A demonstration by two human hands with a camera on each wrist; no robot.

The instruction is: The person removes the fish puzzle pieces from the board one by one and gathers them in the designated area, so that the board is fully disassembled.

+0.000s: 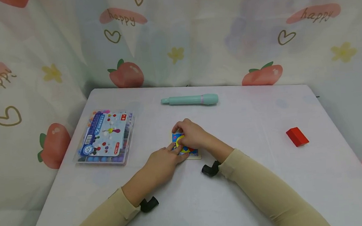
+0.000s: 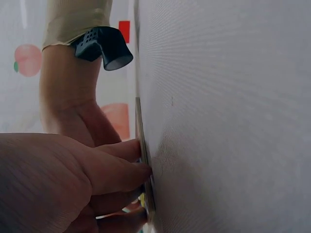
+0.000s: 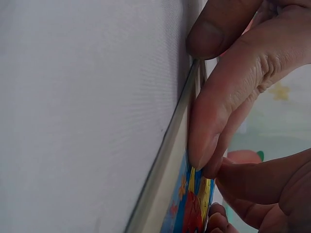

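A small flat picture board (image 1: 195,157) with a pale border and a blue, yellow and red picture lies mid-table, mostly covered by both hands. My left hand (image 1: 162,164) presses its near left part with extended fingers (image 3: 204,128). Over the far left part bends my right hand (image 1: 192,134), its thumb (image 3: 252,178) and curled fingertips gripping at the board. Whether a separate piece sits between them is hidden. From the left wrist view, the left hand (image 2: 73,177) touches the board's thin edge (image 2: 141,121), with the board flat on the table.
On the left stands a clear plastic box (image 1: 121,159) of coloured parts with a printed card on it. A mint-green microphone-shaped stick (image 1: 189,100) lies behind the hands. A red block (image 1: 297,137) sits far right. Black wrist-camera mounts (image 1: 211,169) hang under both sleeves.
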